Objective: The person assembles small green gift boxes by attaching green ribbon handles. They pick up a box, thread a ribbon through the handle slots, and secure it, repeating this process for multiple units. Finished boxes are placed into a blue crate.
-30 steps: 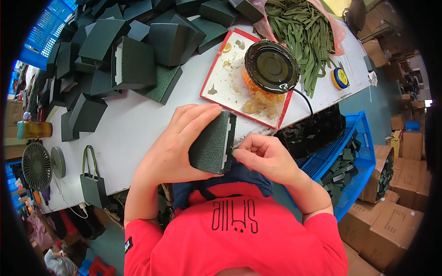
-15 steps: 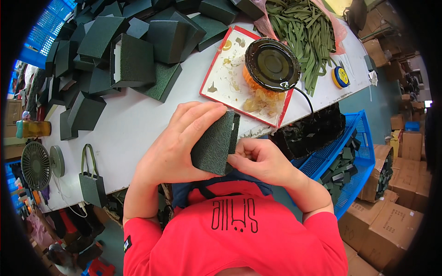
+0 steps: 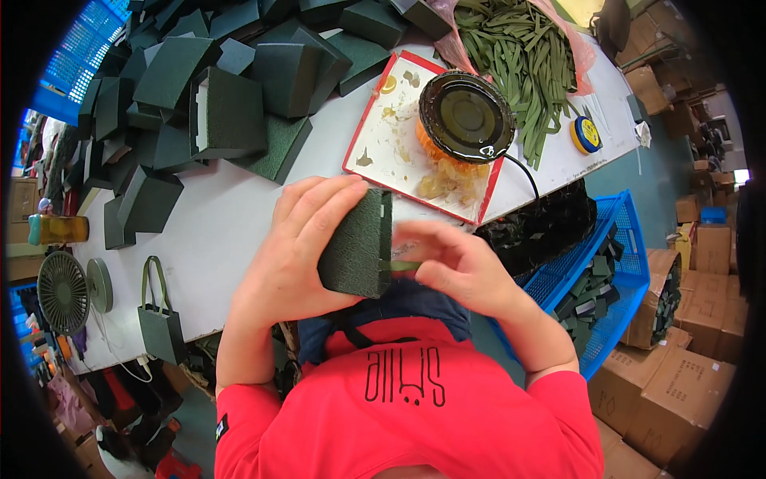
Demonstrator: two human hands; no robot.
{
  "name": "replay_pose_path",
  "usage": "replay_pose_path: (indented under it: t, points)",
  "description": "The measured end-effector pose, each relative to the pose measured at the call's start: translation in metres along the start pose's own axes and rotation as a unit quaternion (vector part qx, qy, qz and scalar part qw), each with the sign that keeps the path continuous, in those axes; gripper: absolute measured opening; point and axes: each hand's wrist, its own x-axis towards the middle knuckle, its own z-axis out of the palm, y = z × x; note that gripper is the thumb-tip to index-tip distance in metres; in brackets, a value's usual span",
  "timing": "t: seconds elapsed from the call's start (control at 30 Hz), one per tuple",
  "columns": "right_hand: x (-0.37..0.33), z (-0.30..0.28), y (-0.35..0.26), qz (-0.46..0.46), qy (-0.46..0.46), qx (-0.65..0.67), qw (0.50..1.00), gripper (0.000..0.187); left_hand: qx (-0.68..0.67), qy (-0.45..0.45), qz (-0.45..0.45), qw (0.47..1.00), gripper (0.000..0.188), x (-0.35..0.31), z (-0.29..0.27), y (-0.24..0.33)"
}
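Observation:
My left hand is wrapped round a dark green textured box, tilted up in front of my body. From the box's right edge a short green ribbon sticks out toward my right hand. The right fingers are blurred, raised and apart from the thumb, beside the ribbon's end; no firm grip on it shows. Beyond the hands, a round black pot of dark amber liquid stands on a red-edged white board smeared with amber residue. At the left, a small dark green bag-shaped box with a ribbon handle stands at the table's edge.
Dark green boxes are heaped at the far left. Green ribbons lie in a pink plastic bag at the far right, near a blue-and-yellow round tin. A blue crate of small green pieces stands at right; a fan at left.
The box in my left hand has shifted slightly left and turned. My right hand has moved off its edge to the right, its fingers spreading, and the ribbon now shows.

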Motion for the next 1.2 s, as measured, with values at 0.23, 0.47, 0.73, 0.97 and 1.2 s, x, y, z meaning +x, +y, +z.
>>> replay_pose_path:
  t: [0.23,0.47,0.73,0.97,1.2]
  points:
    - [-0.027,-0.002,0.012,-0.191,-0.053,-0.103,0.975,0.025,0.002,0.038,-0.006,0.999,0.104,-0.003,0.0,-0.003]
    - [-0.025,0.02,0.025,0.086,-0.022,0.252,0.964,0.047,-0.039,0.01,0.008,0.999,0.104,0.0,0.007,0.005]
    - [-0.023,-0.028,0.017,-0.043,0.232,0.441,0.866,0.042,0.004,-0.009,-0.041,0.999,0.109,-0.028,0.0,-0.006]
    - [-0.018,-0.039,0.023,-0.089,0.274,0.417,0.862,0.034,0.028,-0.023,-0.097,0.995,0.11,-0.043,-0.009,-0.008]
    - [-0.007,-0.05,0.017,-0.08,0.227,0.27,0.932,0.028,0.008,-0.026,-0.073,0.997,0.105,-0.036,-0.006,-0.004]
